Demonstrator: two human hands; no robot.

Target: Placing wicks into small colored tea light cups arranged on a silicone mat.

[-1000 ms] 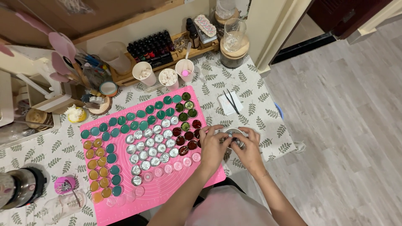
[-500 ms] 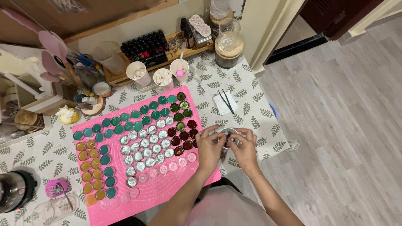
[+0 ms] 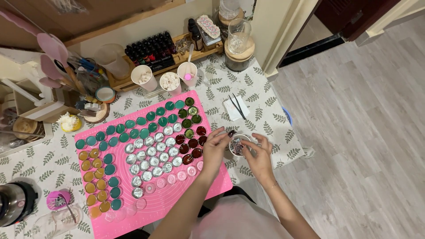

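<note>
My left hand (image 3: 215, 148) and my right hand (image 3: 258, 156) meet over a small white cup (image 3: 239, 144) of dark bits at the right edge of a pink silicone mat (image 3: 208, 181). The right hand cradles the cup from the right and below. The left hand's fingertips pinch at the cup's rim; what they pinch is too small to tell. On the mat lie rows of small round discs: teal (image 3: 133, 128), silver (image 3: 150, 152), dark red (image 3: 190, 144), amber (image 3: 90, 170) and green (image 3: 188, 113) ones.
A leaf-print cloth (image 3: 261, 102) covers the table. Black tweezers (image 3: 237, 106) lie on a white napkin. Three white cups (image 3: 170, 82) stand behind the mat, before a wooden rack of dark bottles (image 3: 150, 48). A glass jar (image 3: 239, 42) stands back right. Wooden floor is at right.
The view has shifted slightly. Both hands stay together at the small cup, with the fingers working at its rim.
</note>
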